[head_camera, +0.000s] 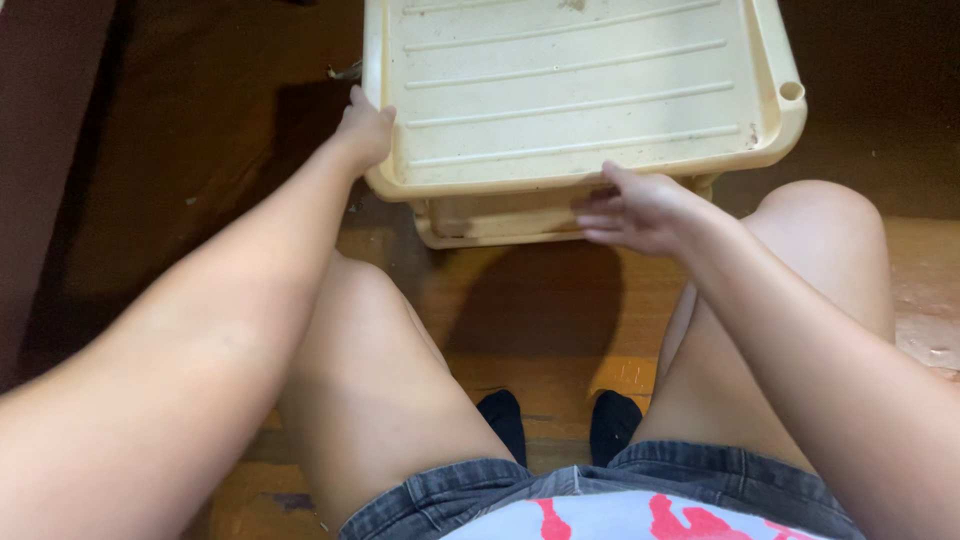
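Note:
A cream plastic tray (570, 90) with raised ribs lies flat on top of a cream plastic base (500, 218), just beyond my knees. My left hand (363, 130) grips the tray's near left corner edge. My right hand (635, 210) hovers at the tray's front rim, fingers apart and pointing left, with nothing in it. The tray has a small round hole (791, 91) at its near right corner.
I sit with bare knees (820, 215) apart, dark socks (560, 420) on a wooden floor (540, 320). A dark wall or panel (40, 150) runs along the left. The floor at the right (925, 290) looks worn and pale.

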